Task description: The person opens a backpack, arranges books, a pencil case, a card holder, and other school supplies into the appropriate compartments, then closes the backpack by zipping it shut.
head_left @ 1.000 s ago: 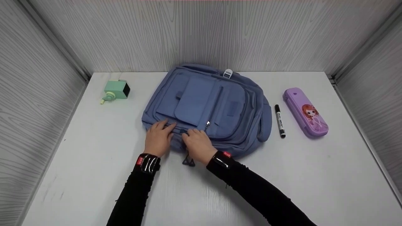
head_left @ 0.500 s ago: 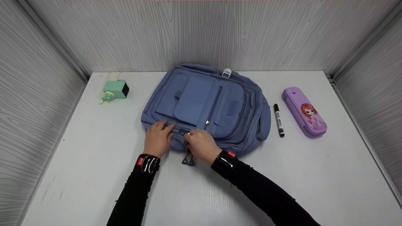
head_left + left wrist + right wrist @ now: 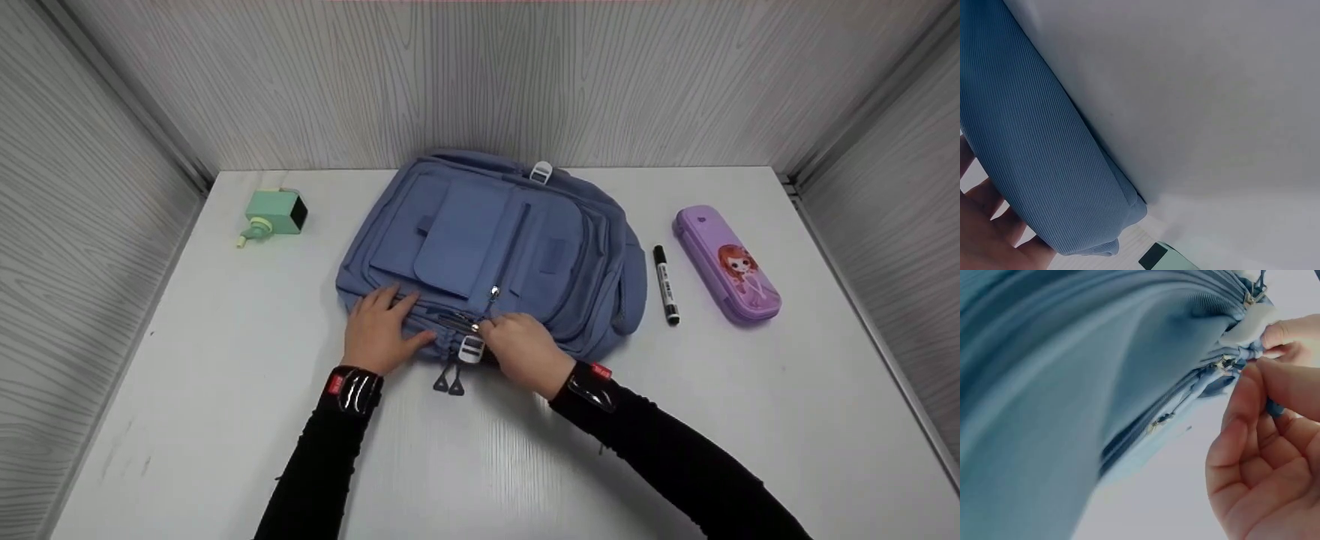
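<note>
A blue backpack (image 3: 461,247) lies on its back on the white table, front pockets facing up. Along its near edge, my right hand (image 3: 525,352) pinches a zipper pull between thumb and bent fingers; the blue end of the zipper pull (image 3: 1275,408) pokes out below the thumb in the right wrist view. The zipper slider (image 3: 475,328) sits at those fingertips, with a narrow parted stretch to its left. My left hand (image 3: 379,334) rests on the near-left edge, fingers spread on the fabric and thumb pointing right. A white buckle (image 3: 471,349) and two triangular pulls (image 3: 448,384) hang between the hands.
A green pencil sharpener (image 3: 276,212) with a crank stands at the back left. Right of the backpack lie a black-and-white marker (image 3: 666,285) and a purple pencil case (image 3: 727,264) with a doll picture. Wood-grain panels (image 3: 480,82) enclose the back and sides.
My right hand has moved rightward along the near edge with the zipper pull, and the zipper has parted behind it. The white buckle has come into view. My left hand stays, its thumb now spread.
</note>
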{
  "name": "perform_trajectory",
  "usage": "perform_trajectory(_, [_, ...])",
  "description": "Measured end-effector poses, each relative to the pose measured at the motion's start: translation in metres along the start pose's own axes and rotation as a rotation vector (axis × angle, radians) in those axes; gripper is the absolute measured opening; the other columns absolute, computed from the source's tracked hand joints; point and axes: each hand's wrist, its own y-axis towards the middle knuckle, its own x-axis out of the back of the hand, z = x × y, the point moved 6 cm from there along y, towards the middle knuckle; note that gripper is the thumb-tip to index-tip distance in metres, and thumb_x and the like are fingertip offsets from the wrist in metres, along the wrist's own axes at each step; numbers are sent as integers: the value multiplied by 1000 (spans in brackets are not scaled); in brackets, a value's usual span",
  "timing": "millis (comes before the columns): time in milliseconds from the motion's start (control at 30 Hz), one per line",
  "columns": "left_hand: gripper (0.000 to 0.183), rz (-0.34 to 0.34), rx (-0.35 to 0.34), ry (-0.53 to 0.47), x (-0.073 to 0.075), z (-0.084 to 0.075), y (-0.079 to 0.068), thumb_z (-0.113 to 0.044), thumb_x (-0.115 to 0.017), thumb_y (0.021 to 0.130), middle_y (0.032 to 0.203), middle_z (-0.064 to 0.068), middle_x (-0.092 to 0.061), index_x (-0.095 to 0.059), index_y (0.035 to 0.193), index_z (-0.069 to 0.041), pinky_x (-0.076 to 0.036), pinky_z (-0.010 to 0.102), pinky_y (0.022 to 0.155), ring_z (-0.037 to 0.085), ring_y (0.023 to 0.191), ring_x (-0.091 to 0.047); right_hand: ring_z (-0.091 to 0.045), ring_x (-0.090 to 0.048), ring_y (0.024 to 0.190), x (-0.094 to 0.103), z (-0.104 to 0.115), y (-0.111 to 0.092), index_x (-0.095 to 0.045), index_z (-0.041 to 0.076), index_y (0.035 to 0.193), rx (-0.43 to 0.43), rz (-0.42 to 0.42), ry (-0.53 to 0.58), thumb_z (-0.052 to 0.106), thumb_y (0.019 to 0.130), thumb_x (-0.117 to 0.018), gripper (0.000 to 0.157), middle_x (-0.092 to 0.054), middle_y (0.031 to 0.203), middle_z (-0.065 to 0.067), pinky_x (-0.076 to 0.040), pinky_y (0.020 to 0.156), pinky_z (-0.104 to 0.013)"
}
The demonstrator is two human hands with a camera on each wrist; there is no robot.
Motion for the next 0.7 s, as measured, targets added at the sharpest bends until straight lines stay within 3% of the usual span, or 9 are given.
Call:
perform_trajectory(167, [73,-2,8,-14,-2,0,0,-52,-75,81,148,22,-50,-58,139,-11,-29,63,118,43,140,-43,-24,-64,63,13,-15,-23,-62,5,78,27,-105,7,1,74,-69,9,-67,69,-7,-54,64,-39])
perform_trajectory(433, [76,4,2,-17,-3,1,1,-56,-74,80,149,22,-49,-58,140,-12,-27,63,118,43,140,-43,-22,-55,62,24,-50,-59,-53,9,71,-23,-165,131,-2,69,-66,18,-53,62,-2,-49,65,-40])
perform_trajectory(600, [75,-15,-1,-7,-2,0,1,-56,-75,79,148,22,-50,-60,137,-11,-29,64,117,44,139,-44,-12,-31,59,37,-77,-73,-41,11,65,-83,-209,187,-5,67,-62,27,-29,62,6,-32,60,-30])
perform_trajectory(700, [73,-37,-4,-13,-2,0,1,-54,-76,78,146,23,-52,-62,135,-10,-30,65,116,44,137,-45,-10,-26,61,43,-92,-79,-37,12,64,-108,-227,203,-6,69,-61,30,-25,65,8,-24,61,-25])
